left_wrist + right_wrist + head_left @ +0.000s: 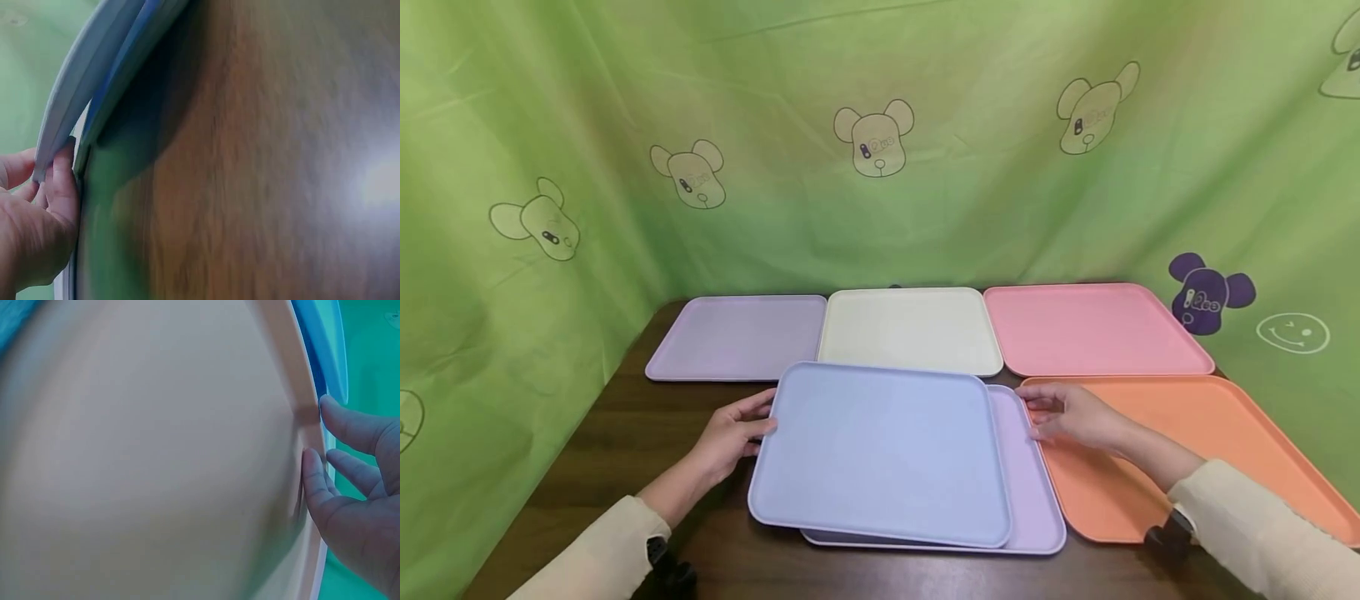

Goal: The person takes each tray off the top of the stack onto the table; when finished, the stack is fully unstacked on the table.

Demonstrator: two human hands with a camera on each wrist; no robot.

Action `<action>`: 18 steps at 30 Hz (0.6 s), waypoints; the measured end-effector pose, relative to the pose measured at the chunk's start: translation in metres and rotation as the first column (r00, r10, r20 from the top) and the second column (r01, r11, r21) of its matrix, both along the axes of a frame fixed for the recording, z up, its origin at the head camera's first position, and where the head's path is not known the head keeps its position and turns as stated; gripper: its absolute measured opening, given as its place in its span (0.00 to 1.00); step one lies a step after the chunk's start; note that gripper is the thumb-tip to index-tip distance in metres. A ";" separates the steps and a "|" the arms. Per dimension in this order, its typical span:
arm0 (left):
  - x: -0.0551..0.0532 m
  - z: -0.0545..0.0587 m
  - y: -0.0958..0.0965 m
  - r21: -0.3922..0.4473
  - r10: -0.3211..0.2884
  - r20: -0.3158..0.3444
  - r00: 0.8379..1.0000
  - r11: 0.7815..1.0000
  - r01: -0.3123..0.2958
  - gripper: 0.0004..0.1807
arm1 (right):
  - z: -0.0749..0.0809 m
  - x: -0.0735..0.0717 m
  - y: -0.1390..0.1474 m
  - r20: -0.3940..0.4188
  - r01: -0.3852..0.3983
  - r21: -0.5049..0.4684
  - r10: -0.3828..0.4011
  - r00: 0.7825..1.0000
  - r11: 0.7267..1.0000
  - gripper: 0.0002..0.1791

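A light blue tray [883, 454] lies tilted over a lilac tray [1030, 483], whose right side and front edge show beneath it. My left hand [730, 437] pinches the blue tray's left edge between thumb and fingers; in the left wrist view, that raised rim [75, 94] sits in the grip above the table. At the lilac tray's upper right edge, my right hand [1078, 414] rests its fingertips, beside the orange tray [1150, 467]. Its fingers [315, 478] look extended and loose along the orange rim [306, 428] in the right wrist view.
Along the back of the dark wooden table [625, 433] stand a purple tray [745, 333], a white tray [910, 329] and a pink tray [1097, 329] in a row. Behind them hangs a green curtain [775, 233] with printed bear heads.
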State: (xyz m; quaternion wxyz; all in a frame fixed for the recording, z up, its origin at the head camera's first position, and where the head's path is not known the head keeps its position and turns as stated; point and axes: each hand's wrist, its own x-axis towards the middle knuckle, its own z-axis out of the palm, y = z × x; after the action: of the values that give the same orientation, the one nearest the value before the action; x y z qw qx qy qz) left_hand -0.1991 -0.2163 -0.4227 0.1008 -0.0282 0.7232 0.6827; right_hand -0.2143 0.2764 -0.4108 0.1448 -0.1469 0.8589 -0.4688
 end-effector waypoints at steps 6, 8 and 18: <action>-0.003 -0.001 -0.025 -0.007 0.008 -0.019 1.000 1.000 -0.009 0.30 | 0.002 0.002 -0.002 -0.023 0.001 0.014 -0.001 1.000 1.000 0.36; -0.004 0.000 -0.035 -0.005 0.011 -0.032 0.999 1.000 -0.012 0.31 | 0.002 0.002 -0.002 -0.030 0.000 0.014 0.000 1.000 1.000 0.36; -0.004 0.001 -0.096 -0.001 0.076 -0.086 0.993 0.997 -0.077 0.27 | 0.001 0.001 -0.002 -0.037 -0.004 0.011 0.005 0.999 1.000 0.36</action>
State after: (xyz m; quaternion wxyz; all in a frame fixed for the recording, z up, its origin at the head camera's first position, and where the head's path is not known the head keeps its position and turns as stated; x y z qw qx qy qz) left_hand -0.2030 -0.3122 -0.4219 0.0431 -0.0267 0.7269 0.6849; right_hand -0.2130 0.2747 -0.4102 0.1309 -0.1565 0.8637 -0.4608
